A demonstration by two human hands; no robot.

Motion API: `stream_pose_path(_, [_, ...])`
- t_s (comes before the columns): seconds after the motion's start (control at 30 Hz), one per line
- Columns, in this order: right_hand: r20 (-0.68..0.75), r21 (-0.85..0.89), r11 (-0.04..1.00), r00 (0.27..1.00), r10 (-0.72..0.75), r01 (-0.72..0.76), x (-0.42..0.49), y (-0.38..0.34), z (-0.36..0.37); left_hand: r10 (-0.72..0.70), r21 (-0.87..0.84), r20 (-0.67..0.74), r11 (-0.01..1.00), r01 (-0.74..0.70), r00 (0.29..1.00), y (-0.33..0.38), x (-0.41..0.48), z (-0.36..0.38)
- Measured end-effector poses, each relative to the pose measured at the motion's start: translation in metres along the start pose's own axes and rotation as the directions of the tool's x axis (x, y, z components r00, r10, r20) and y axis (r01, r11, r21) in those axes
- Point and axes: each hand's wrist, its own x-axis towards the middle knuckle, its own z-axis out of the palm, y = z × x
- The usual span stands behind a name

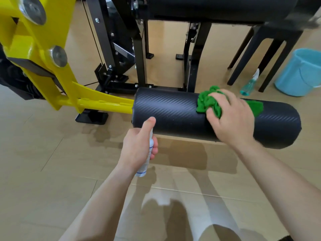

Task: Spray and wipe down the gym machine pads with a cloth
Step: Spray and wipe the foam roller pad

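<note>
Right hand (231,119) presses bunched green cloth (208,101) on roller pad (170,110), left hand (139,146) grips spray bottle (145,164); wipe full-length, overlapping strokes.

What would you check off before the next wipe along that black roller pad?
1. Cloth in hand: ok. The right hand presses the green cloth onto the black roller pad.
2. Spray ready: ok. The left hand holds the white spray bottle upright beside the pad's left end.
3. Pad wet enough: cannot tell; no droplets show on the surface.
4. Path along the pad: ok. The stretch left of the cloth is bare.
5. Spare supplies: ok. A clear spray bottle and a blue bucket stand on the floor behind.
</note>
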Motion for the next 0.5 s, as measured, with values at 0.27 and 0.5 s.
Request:
stream_pose_path(0.27, [0.523, 0.106, 0.981, 0.848, 0.084, -0.163, 0.071, 0.013, -0.016, -0.013, -0.050, -0.013, 0.999, 0.012, 1.000, -0.003, -0.006, -0.004])
stream_pose_path(0.5, [0.333, 0.104, 0.981, 0.935, 0.120, -0.163, 0.071, 0.001, -0.016, -0.038, -0.186, -0.090, 0.982, 0.021, 0.995, 0.002, 0.000, -0.007])
